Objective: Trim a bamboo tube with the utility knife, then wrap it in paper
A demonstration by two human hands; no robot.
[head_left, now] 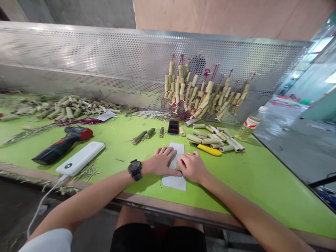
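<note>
A white strip of paper (174, 182) lies on the green tabletop in front of me. My left hand (163, 161) rests flat across its left side, fingers stretched out and thumb pointing right. On the strip's right side, my right hand (193, 167) is closed round a short bamboo piece (177, 166), which it holds against the paper. Most of that piece is hidden by the fingers. Just beyond the hands stand a pale bamboo piece (182, 131) and a small dark square object (173, 127). A yellow utility knife (209, 149) lies to the right of the paper.
Left are a cordless drill (60, 146) and a white power bank (81, 159) with a cable. Bamboo pieces form a heap (69, 108) behind them and a smaller pile (215, 136) at right, near an oil bottle (250, 124). Strung bamboo (207, 91) hangs on the perforated metal panel (105, 66).
</note>
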